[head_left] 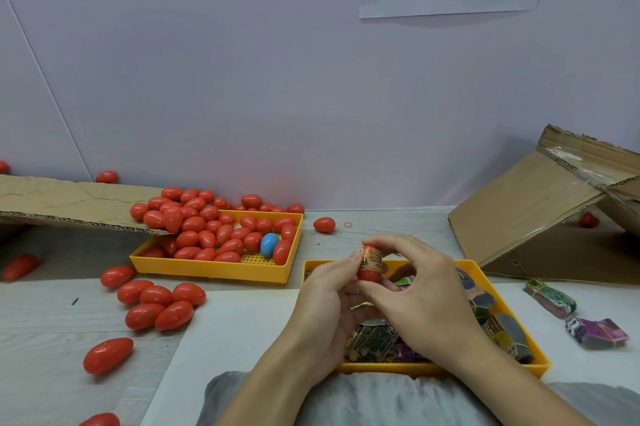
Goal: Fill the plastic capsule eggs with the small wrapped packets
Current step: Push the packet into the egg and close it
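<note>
Working from the left, we see closed red eggs (157, 304) lying loose on the table (45, 332), and behind them a yellow tray (214, 268) heaped with more, one blue egg (269, 243) among them. We judge the step in hand to be stuffing a packet into one capsule. Our left hand (325, 301) grips the red egg half (369, 274) from below, with a wrapped packet (370, 258) standing in it and a red cap showing at its top. Our right hand (419, 290) curls over from the right, fingertips pinching at the egg's upper part. This happens just above the second yellow tray (502, 301), which holds the loose packets (372, 339). Next, we think, the packet must be pressed fully down so the two halves can snap together squarely.
</note>
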`<action>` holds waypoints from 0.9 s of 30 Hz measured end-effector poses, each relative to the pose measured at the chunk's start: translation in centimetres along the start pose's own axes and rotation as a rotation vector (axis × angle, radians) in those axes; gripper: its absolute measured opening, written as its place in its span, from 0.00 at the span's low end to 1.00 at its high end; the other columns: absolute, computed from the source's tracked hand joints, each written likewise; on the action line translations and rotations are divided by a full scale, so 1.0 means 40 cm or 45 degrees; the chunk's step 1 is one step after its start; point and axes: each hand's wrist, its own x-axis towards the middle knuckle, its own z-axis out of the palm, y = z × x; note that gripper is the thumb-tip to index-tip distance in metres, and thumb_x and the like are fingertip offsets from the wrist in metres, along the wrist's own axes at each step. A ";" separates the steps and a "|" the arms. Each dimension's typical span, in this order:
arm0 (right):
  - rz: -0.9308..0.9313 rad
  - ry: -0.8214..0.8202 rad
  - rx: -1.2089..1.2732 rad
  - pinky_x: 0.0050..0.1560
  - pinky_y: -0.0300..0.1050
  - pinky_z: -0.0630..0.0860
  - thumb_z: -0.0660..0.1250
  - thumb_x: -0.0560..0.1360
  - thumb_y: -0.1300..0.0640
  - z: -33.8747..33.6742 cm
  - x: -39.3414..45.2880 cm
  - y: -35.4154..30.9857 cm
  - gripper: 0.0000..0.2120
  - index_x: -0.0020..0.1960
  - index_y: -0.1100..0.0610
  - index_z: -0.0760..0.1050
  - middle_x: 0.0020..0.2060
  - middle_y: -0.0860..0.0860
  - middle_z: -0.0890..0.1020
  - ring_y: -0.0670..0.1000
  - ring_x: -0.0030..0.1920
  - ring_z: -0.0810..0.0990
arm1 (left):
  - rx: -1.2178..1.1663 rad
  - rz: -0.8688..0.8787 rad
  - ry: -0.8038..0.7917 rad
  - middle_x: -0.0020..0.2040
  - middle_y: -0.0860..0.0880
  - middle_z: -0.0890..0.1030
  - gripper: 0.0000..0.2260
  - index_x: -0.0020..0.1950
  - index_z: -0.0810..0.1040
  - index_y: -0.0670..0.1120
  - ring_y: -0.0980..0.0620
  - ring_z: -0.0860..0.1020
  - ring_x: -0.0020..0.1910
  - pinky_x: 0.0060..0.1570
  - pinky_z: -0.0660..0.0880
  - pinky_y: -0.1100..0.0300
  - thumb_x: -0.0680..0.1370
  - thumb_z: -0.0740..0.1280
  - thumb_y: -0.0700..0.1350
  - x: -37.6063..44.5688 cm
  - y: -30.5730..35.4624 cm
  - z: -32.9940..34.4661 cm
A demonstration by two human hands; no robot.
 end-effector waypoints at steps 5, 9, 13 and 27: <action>0.141 -0.077 0.237 0.47 0.34 0.79 0.77 0.70 0.52 -0.002 0.004 0.013 0.18 0.58 0.42 0.79 0.48 0.38 0.84 0.39 0.51 0.82 | 0.011 0.039 0.042 0.44 0.36 0.85 0.16 0.42 0.87 0.41 0.42 0.85 0.44 0.42 0.82 0.53 0.81 0.61 0.43 0.008 -0.006 -0.009; 0.149 -0.128 0.284 0.52 0.42 0.81 0.73 0.75 0.53 0.000 0.007 0.020 0.17 0.62 0.43 0.78 0.51 0.39 0.84 0.42 0.55 0.82 | 0.105 0.071 0.113 0.50 0.33 0.83 0.11 0.56 0.80 0.33 0.42 0.83 0.45 0.44 0.81 0.51 0.80 0.64 0.39 0.013 -0.006 -0.014; 0.138 -0.148 0.283 0.52 0.41 0.82 0.68 0.72 0.44 0.000 0.006 0.020 0.21 0.65 0.43 0.76 0.52 0.38 0.83 0.42 0.56 0.81 | 0.090 0.075 0.147 0.44 0.38 0.84 0.11 0.57 0.78 0.33 0.45 0.83 0.40 0.37 0.81 0.56 0.79 0.67 0.40 0.014 -0.004 -0.015; 0.049 -0.086 0.079 0.41 0.38 0.81 0.75 0.72 0.52 0.010 0.000 0.017 0.18 0.59 0.42 0.76 0.47 0.40 0.80 0.42 0.51 0.81 | 0.135 0.202 0.365 0.39 0.45 0.82 0.07 0.47 0.76 0.40 0.41 0.84 0.47 0.46 0.81 0.46 0.73 0.74 0.36 0.019 -0.014 -0.014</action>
